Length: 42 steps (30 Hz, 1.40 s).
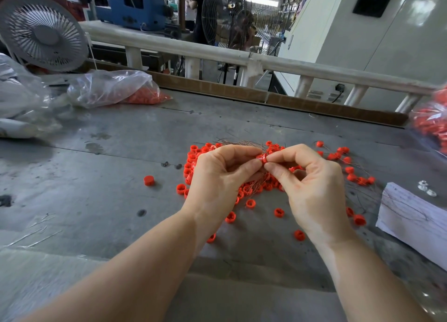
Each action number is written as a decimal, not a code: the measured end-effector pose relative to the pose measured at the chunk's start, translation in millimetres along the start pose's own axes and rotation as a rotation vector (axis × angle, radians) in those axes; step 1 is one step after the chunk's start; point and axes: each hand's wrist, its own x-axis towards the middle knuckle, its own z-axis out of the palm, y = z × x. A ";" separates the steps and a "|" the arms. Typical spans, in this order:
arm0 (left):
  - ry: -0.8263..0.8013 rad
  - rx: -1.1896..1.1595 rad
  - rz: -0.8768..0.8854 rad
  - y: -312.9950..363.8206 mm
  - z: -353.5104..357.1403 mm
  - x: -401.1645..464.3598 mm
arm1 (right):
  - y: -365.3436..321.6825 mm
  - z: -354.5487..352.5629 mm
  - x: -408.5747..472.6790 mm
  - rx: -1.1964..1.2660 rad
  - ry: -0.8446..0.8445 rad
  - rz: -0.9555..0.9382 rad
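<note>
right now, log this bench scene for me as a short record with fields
surface: grey metal table
held piece: small red plastic cap, above the table
left hand: pinches the cap's left side
right hand: pinches its right side
below the hands: loose pile of red plastic caps mixed with thin brown wires
far left: clear plastic bag holding more red caps
right edge: white block
</note>
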 end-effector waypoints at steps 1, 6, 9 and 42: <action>0.001 0.001 0.000 0.5 0.1 -0.1 | -0.3 0.0 0.1 0.003 -0.001 -0.001; 0.003 0.006 0.003 1.9 0.1 -1.1 | -1.2 1.2 0.2 0.021 0.005 0.051; 0.004 0.005 -0.003 1.3 -0.5 -1.1 | -0.6 2.1 -0.4 0.044 0.003 0.090; 0.003 -0.133 -0.030 3.4 2.4 -0.7 | 2.4 4.7 -1.8 -0.028 0.025 -0.032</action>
